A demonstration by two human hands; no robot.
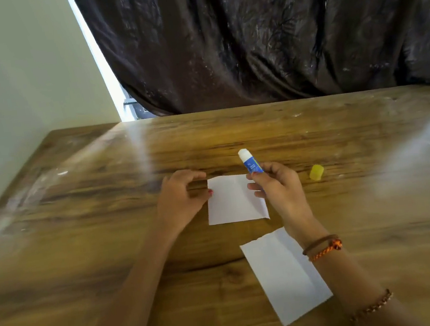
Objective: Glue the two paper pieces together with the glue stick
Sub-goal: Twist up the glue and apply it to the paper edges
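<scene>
A small white paper piece [232, 201] lies flat at the middle of the wooden table [106, 216]. My left hand [182, 194] rests at its left edge, thumb tip touching the paper. My right hand [279, 190] grips a blue-and-white glue stick [249, 162] above the paper's right edge, with the white uncapped end pointing up and away. A second, longer white paper piece [284, 273] lies nearer to me, partly under my right forearm. The yellow cap [317, 172] lies on the table to the right.
A dark crinkled curtain [260, 35] hangs behind the table's far edge. A pale wall [8, 79] borders the left side. Glare streaks cross the tabletop at left and right.
</scene>
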